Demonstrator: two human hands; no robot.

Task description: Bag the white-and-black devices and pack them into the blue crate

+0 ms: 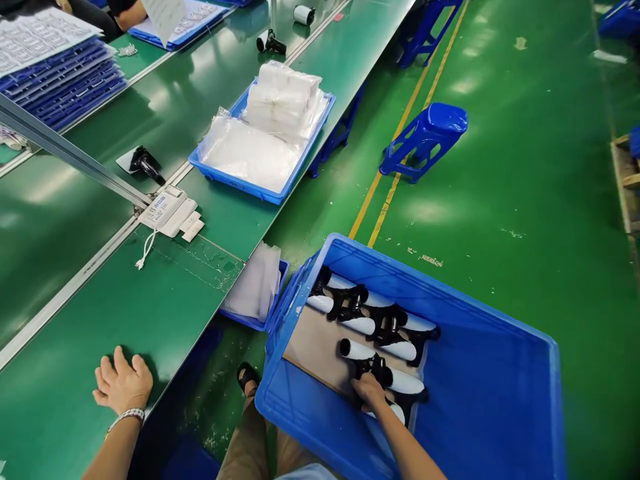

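My right hand reaches down into a big blue crate on the floor and closes on a black-and-white handheld device in the nearest row. Several more of the same devices lie in rows on a brown cardboard sheet inside the crate. My left hand rests flat on the green worktable near its front edge, fingers spread, holding nothing. A bracelet sits on that wrist.
A blue tray holds clear plastic bags and wrapped white packs. One device lies on the table, two more farther back. Blue stacked trays sit far left. A blue stool stands on the green floor.
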